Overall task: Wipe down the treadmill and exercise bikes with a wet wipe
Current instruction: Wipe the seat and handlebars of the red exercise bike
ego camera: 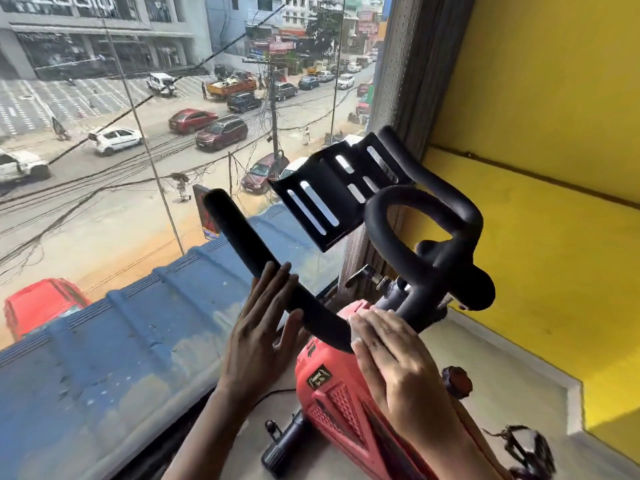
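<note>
Task status: in progress, judged to be at an exercise bike stage. No treadmill and no second bike are in view, so their state cannot be assessed. No wet streaks or dry patches can be made out on any surface, so the share already wiped is unknown. The frame, tray and right-side grips appear to remain to be covered.

1. Exercise bike [339, 403]: red body, standing on the floor beside the window glass and near the yellow wall [536, 81]. A printed label sits on the upper housing.
2. Handlebar [239, 237]: matte black, multi-grip type. The long left bar points toward the window; a closed loop and stub grips lie to the right.
3. Tray [329, 188]: black slotted plate, mounted ahead of the loop, tilted.
4. Left hand [256, 337]: fingers straight and together, palm against the near side of the left bar, steadying it, gripping nothing.
5. Right hand [391, 358]: fingers nearly straight, laid over the bend of the bar, pressing down.
6. Wet wipe [356, 332]: only a pale edge shows under the right fingertips, in contact with the bar
</note>
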The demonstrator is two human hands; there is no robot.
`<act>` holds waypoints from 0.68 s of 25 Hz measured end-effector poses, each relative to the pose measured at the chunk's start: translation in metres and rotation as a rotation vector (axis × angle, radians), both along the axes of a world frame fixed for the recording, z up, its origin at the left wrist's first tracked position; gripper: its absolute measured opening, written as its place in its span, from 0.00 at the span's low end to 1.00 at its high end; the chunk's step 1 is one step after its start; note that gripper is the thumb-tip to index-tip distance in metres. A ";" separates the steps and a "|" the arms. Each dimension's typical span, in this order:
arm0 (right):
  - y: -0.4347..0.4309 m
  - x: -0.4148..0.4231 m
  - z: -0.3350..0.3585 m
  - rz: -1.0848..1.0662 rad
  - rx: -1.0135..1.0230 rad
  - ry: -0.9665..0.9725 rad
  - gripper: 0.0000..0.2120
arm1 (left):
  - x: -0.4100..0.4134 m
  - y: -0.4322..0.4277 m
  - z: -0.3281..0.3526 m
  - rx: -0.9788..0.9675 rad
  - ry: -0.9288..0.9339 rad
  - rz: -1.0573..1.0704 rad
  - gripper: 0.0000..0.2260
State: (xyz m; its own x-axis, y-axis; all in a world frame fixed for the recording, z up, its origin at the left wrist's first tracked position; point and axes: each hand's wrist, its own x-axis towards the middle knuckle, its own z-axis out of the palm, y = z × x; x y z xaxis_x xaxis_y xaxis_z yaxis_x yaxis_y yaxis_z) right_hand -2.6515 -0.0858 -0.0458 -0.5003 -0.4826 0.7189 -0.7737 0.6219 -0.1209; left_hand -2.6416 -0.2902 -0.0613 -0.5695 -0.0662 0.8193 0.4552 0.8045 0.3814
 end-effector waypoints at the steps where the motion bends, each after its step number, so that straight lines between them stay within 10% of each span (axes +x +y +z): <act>1: 0.016 -0.008 -0.002 0.047 0.010 0.013 0.16 | 0.002 0.013 -0.001 0.013 -0.002 0.010 0.18; 17: 0.084 -0.108 -0.010 0.294 -0.195 -0.137 0.20 | 0.017 0.115 -0.009 -0.020 -0.059 0.296 0.16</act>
State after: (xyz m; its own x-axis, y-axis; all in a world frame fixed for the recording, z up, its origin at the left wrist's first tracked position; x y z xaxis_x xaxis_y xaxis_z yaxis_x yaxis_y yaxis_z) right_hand -2.7594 -0.0013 -0.0558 -0.4587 -0.4802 0.7477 -0.8842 0.3308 -0.3300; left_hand -2.6243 -0.1748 -0.0702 -0.5745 -0.2210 0.7881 0.1770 0.9065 0.3832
